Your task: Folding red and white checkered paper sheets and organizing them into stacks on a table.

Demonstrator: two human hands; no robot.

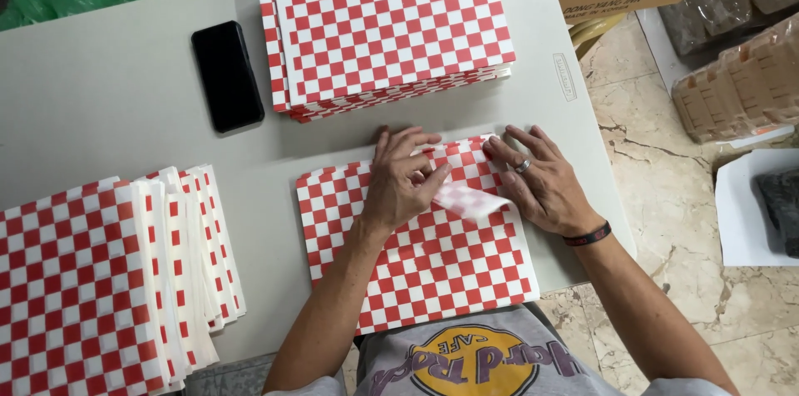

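the left hand [402, 184] lay on a red and white checkered paper sheet [416, 250] in the middle of the grey tabletop [108, 88], its fingers bent and pinching a folded corner flap [470, 200] of the sheet. the right hand [541, 184] rested flat beside it, fingers released and spread on the sheet's upper right edge. a tall stack of the same sheets [383, 21] stood behind, a black phone [226, 75] lay left of it, and a fanned pile of sheets [100, 279] lay at the left.

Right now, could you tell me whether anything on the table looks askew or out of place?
The left pile of checkered sheets is fanned out, its edges splayed rather than squared like the far stack. Under both hands, one sheet's corner is folded over.
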